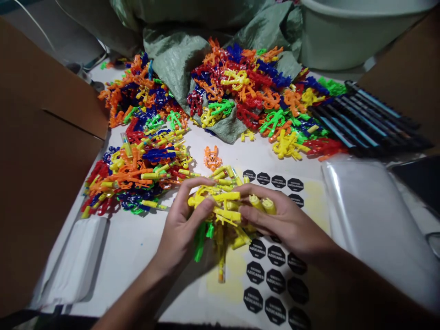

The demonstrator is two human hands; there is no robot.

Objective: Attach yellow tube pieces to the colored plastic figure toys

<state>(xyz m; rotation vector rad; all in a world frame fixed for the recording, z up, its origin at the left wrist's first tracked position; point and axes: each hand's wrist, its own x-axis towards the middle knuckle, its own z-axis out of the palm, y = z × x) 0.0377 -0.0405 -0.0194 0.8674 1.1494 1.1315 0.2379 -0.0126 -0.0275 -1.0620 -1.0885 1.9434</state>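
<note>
My left hand and my right hand both grip a tangled bunch of yellow plastic toy pieces with a few green parts, held just above the table. Some of the bunch is hidden behind my fingers. A small orange plastic figure lies just beyond my hands. A heap of multicoloured plastic pieces spreads out to the left of my left hand. A sheet of black octagonal "Exceso Azúcares" stickers lies under and beyond my right hand.
Larger multicoloured heaps rest on a green woven sack at the back. Black-and-blue tubes lie at the right, above a clear plastic sheet. Cardboard flaps border the left, with a white packet nearby. A pale basin stands behind.
</note>
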